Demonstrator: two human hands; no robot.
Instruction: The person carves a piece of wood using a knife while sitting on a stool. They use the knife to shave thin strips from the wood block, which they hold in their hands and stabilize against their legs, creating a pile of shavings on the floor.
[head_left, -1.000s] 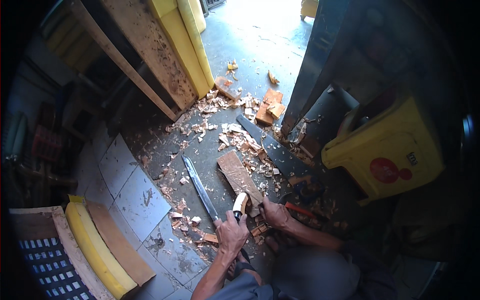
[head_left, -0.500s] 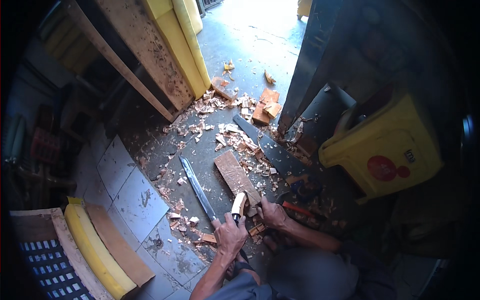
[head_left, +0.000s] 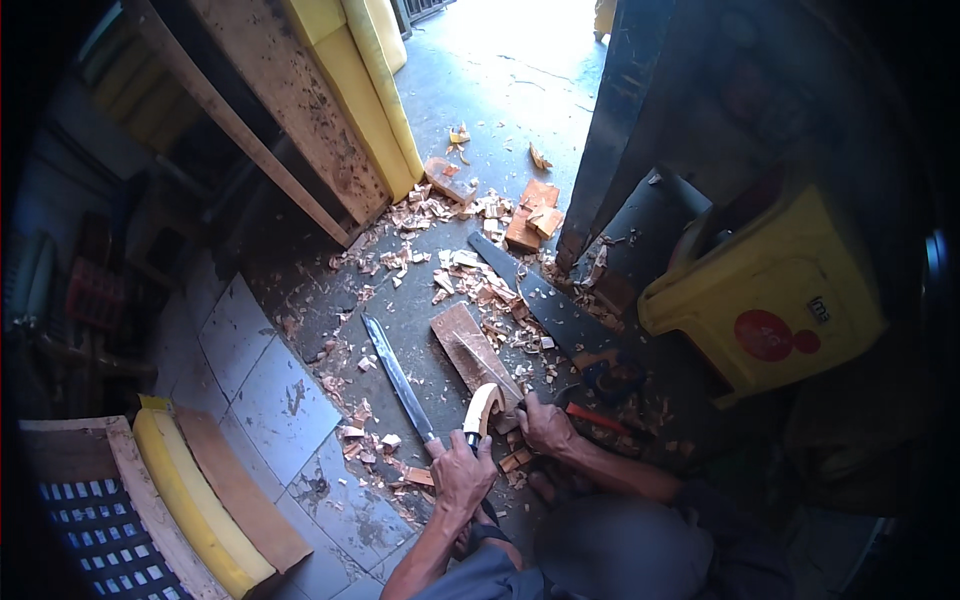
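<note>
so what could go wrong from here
The thin blade in the right hand could slip past the curved wooden piece toward the left hand. The long blade, its lower end right by that left hand, might nick it. Loose wood shavings around the saw could make for poor footing.

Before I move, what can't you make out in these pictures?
All in the head view:
- Long blade: the left hand hides whether its near end is held.
- Curved wooden piece: lower end covered by the left hand.
- Right hand: palm hidden behind its back.
- Hand saw: handle details lost in shadow.
- Lattice basket: cut off by the lower edge.
</note>
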